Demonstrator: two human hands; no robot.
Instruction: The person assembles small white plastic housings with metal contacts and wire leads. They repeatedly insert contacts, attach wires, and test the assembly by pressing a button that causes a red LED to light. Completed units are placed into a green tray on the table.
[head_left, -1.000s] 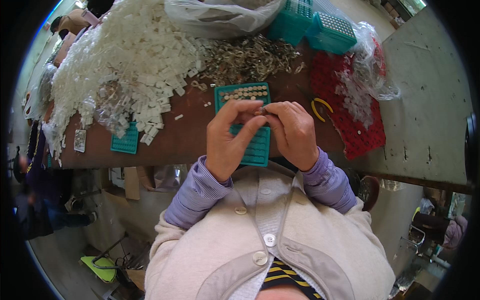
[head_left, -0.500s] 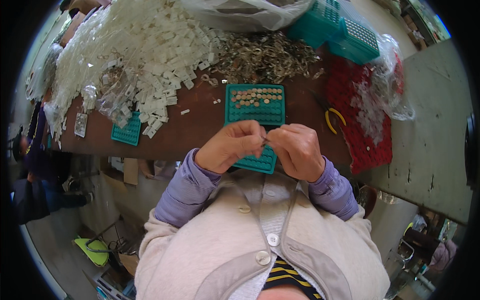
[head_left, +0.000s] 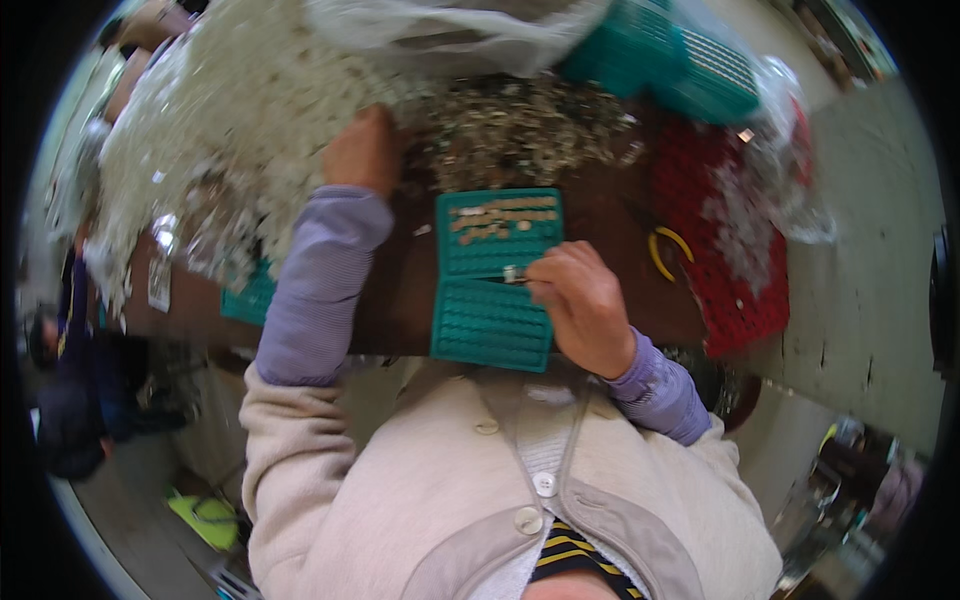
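My right hand is closed in a pinch over the middle of the green trays. From its fingertips a small silvery-white piece sticks out to the left; its exact kind is too small to tell. My left hand is stretched forward to the right edge of the heap of white plastic pieces, beside a pile of small metal parts. Its fingers are blurred and turned away. Below the hands lie two green studded trays, the far tray with rows of small round tan pieces, the near tray without them.
Yellow-handled pliers lie to the right, beside a red cloth with clear plastic bits. Green baskets and a translucent bag stand at the back. Another green tray sits at left, partly under clear wrapping.
My hands were together over the trays; the left has moved forward and left to the heap. My right hand stays near the trays, with the small piece now showing at its fingertips.
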